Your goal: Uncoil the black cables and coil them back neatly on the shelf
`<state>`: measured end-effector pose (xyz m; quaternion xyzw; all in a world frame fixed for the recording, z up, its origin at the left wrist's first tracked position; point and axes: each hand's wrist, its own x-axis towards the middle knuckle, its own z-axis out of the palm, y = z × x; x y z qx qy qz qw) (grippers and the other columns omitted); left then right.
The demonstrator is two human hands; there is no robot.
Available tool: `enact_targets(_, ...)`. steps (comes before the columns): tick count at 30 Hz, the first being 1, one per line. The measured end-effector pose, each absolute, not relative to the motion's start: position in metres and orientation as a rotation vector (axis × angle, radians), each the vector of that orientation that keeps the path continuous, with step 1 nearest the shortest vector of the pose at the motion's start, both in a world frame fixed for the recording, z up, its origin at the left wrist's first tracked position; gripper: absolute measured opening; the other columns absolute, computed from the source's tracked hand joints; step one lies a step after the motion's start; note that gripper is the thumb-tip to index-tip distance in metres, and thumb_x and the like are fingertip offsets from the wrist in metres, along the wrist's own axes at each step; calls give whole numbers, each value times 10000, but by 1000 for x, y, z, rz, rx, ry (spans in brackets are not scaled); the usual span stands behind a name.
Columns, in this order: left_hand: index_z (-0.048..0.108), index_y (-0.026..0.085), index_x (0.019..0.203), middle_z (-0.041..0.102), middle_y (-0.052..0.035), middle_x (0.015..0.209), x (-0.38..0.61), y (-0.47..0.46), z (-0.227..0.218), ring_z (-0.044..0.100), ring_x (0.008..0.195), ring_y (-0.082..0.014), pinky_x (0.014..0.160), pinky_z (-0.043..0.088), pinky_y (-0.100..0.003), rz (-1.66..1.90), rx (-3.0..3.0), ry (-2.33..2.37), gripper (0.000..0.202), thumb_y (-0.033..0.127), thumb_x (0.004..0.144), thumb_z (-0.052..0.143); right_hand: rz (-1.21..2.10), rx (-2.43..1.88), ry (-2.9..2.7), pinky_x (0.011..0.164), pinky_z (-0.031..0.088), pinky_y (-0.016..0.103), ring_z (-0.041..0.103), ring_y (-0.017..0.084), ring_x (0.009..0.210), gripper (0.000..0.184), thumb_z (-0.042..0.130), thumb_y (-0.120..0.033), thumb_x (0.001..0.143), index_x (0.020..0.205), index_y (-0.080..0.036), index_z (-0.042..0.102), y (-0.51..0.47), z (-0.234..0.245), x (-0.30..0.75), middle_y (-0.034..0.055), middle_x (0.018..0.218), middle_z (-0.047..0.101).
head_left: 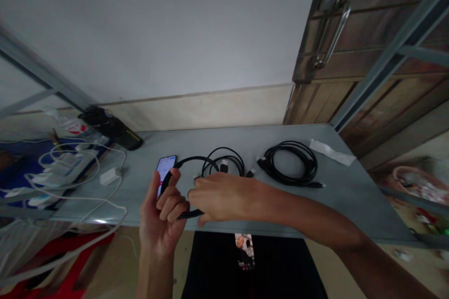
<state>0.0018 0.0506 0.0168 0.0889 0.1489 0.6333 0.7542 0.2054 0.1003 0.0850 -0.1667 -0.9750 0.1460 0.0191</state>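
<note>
My left hand point(165, 210) is closed around a black cable point(198, 159), which bends in a loop above the near part of the grey table point(115, 187). My right hand point(212, 196) reaches across from the right with its fingers curled at the lower part of that loop; its fingertips are partly hidden. Behind the hands lies another thin black cable point(238, 156) in a loose coil, its plugs partly covered by my right hand. Farther right rests a thicker coiled black cable point(280, 180). A lit phone point(166, 166) lies just behind my left hand.
At the left are a black bottle point(112, 127), a white power strip point(66, 170), tangled white cords and a white charger point(110, 176). A white strip point(332, 152) lies at the right. Metal posts point(379, 74) frame the table; a red stool point(70, 271) stands below left.
</note>
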Motion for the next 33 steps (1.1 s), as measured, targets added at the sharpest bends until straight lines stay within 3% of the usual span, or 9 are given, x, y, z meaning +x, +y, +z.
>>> enact_targets(2,616,172,1221,154,166,492,-4,48,17,183,302,-70,291,121,-198,1357,306,235,404,443,1242,317,303,-515,-3026,991,589,418,755,310,1182,183,690,-246,1105,1104,-109,812,100,77,201,179,1245,810)
enact_targets(4,637,184,1180,149,173,479,-8,47,19,137,300,-63,287,109,-184,1336,403,219,294,400,1221,441,244,-482,-3003,1001,561,434,767,287,1106,248,588,-167,1130,1004,-139,800,100,73,200,151,1155,829)
enact_targets(8,714,169,1127,232,168,505,-9,53,20,119,336,-49,309,191,-170,1347,573,574,187,348,1130,661,324,-520,-3058,816,536,404,786,249,932,275,573,-130,1140,957,-159,777,95,78,208,81,980,839)
enact_targets(11,758,137,1132,337,149,541,-2,66,12,257,382,-47,391,340,-179,1372,708,986,231,320,1007,821,292,-601,-3038,755,505,390,793,255,946,198,659,-130,1107,950,-146,780,93,83,212,93,988,840)
enact_targets(14,769,129,1166,524,91,610,1,82,-5,519,520,-97,530,450,-220,1436,902,1264,416,368,868,934,240,-637,-3005,723,492,379,792,251,896,160,690,-151,1095,970,-138,789,97,78,210,98,921,829)
enact_targets(20,760,161,1325,789,-64,1002,-7,103,-43,728,897,-230,824,538,-335,1282,1450,1627,534,539,952,809,109,-712,-3010,858,544,394,786,271,888,263,788,-369,1078,1025,-112,819,113,27,224,118,899,817)
enact_targets(23,756,165,1313,805,-127,1197,-2,108,-56,752,1096,-297,989,550,-413,1219,1598,1604,491,533,987,751,46,-752,-2961,1061,537,450,759,297,1055,354,810,-456,1049,1085,-105,796,116,-3,246,129,1014,801)
enact_targets(26,742,174,1308,798,-142,1233,8,109,-67,741,1144,-316,1060,538,-466,1199,1684,1606,428,490,1024,686,16,-829,-2839,1244,436,533,691,308,1207,414,822,-534,1014,1119,-137,763,113,-26,269,132,1141,752)
enact_targets(33,717,207,1411,730,-167,1308,20,110,-84,677,1287,-355,1209,489,-594,1226,1838,1651,445,367,998,685,186,-937,-2685,1178,540,492,641,321,1349,434,857,-477,994,1228,-152,691,98,-63,289,154,1357,691)
